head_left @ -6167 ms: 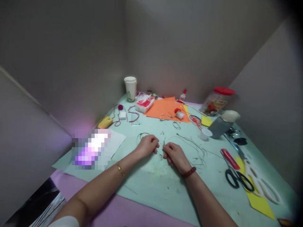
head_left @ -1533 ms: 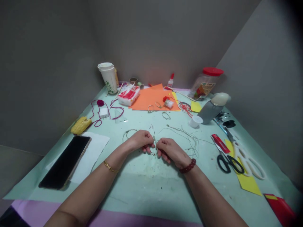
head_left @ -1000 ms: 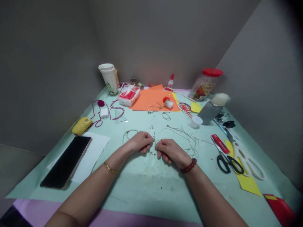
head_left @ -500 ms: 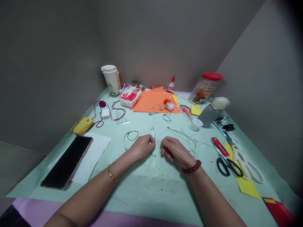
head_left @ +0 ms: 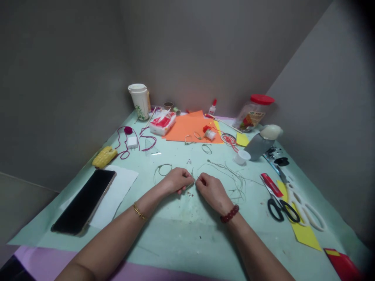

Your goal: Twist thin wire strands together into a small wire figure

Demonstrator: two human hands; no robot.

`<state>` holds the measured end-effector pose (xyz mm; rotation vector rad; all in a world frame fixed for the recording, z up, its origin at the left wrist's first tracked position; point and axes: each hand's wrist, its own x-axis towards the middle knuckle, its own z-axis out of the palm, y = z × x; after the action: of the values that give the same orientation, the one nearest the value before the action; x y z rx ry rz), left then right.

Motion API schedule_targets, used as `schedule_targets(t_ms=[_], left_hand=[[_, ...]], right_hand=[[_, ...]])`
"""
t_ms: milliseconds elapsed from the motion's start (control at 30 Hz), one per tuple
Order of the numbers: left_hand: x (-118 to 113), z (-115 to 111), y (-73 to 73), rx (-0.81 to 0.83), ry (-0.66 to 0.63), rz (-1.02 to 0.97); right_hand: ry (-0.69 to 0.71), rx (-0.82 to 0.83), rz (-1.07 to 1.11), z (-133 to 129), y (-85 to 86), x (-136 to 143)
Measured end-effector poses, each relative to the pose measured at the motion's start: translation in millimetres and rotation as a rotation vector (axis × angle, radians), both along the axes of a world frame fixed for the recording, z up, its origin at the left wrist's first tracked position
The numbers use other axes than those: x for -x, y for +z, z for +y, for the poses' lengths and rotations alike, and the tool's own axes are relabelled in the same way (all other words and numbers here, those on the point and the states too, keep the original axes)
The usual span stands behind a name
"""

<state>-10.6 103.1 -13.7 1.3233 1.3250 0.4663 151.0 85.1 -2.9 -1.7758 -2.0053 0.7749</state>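
Observation:
Over the middle of the green-covered table, my left hand pinches a thin greenish cord, whose short end sticks up past the fingertips. My right hand is close beside it, fingers curled together at the same cord work; the exact grip is hidden by the knuckles. Behind and right of my right hand lie loose greenish strands. Left of my left hand is a looped cord bracelet. Tiny scraps lie just below the fingertips.
Black-handled scissors, white-handled scissors and a red cutter lie at right. A phone rests on white paper at left. Farther back are orange paper, a tissue pack, a grey bottle and a small white cup.
My right hand has moved slightly left and its fingers have closed up near my left fingertips. My left hand has turned a little, with its fingers tucked lower. The view has shifted slightly.

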Motion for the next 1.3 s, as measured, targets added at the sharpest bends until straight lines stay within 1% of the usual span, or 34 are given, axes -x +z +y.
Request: schedule_targets(t_ms=[167, 300, 367, 467, 500, 667, 767, 933, 1200, 1300], left_hand=[[-1, 1, -0.8, 0.009, -0.001, -0.027], [-3, 1, 0.2, 0.004, 0.001, -0.007], [-5, 1, 1.2, 0.002, 0.005, 0.001], [-7, -1, 2.9, -0.014, 0.024, 0.018], [-7, -1, 3.4, -0.02, 0.021, 0.027], [-5, -6, 2.5, -0.041, 0.011, 0.064], [-2, -13, 0.7, -0.106, 0.036, 0.055], [0, -24, -0.8, -0.326, 0.015, 0.102], [-10, -22, -1.5, -0.401, 0.056, 0.339], [-13, -17, -1.2, -0.387, 0.066, 0.361]], right_hand=[[0.048, 0.11, 0.1, -6, 5.9, 7], [0.065, 0.207, 0.167, -5, 14.4, 2], [0.027, 0.23, 0.204, -3, 16.2, 0], [-0.093, 0.194, 0.27, 2, 12.2, 1], [-0.111, 0.192, 0.291, 4, 9.2, 2], [-0.129, 0.256, 0.353, 10, -4.5, 9], [-0.136, 0.301, 0.391, 9, -3.6, 9], [-0.136, 0.35, 0.46, 7, 3.4, 8], [-0.146, 0.337, 0.496, 6, 0.1, 7], [-0.141, 0.338, 0.488, 6, 2.1, 8]])
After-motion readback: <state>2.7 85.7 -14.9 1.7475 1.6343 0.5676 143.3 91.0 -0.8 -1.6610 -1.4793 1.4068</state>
